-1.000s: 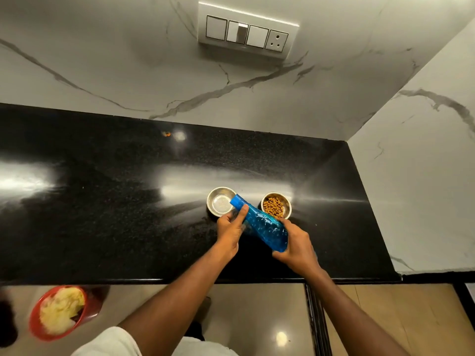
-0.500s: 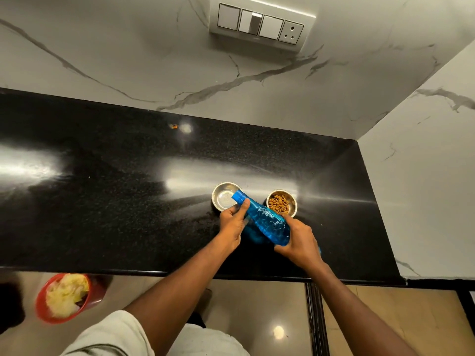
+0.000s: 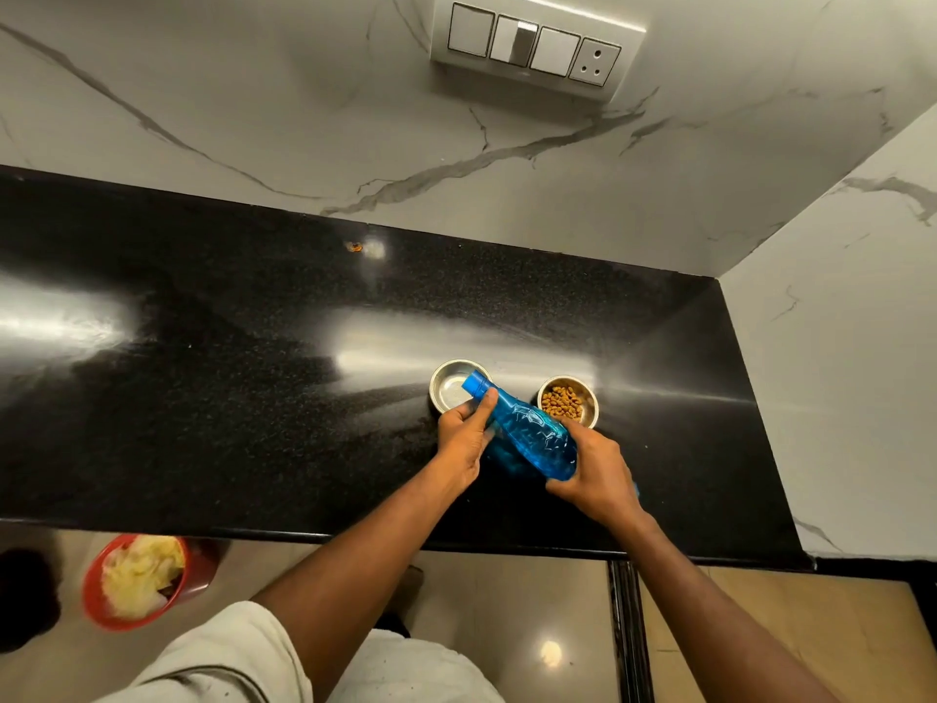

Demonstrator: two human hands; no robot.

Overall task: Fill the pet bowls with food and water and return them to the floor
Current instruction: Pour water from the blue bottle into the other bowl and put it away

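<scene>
Two small steel bowls stand side by side on the black counter (image 3: 228,398). The left bowl (image 3: 448,383) holds no kibble, and I cannot tell whether water is in it. The right bowl (image 3: 583,395) holds brown kibble. A blue plastic bottle (image 3: 532,433) is tilted, its blue cap over the left bowl's rim. My right hand (image 3: 590,474) grips the bottle's base. My left hand (image 3: 464,433) holds the bottle's neck just below the cap, which is still on.
A marble wall with a switch panel (image 3: 532,45) rises behind the counter, and another marble wall closes the right side. On the floor at the lower left stands a red bin (image 3: 101,591) lined with a pale bag. My light shorts show at the bottom.
The view has shifted slightly as my head moved. Both hands keep the tilted bottle over the left bowl in nearly the same pose.
</scene>
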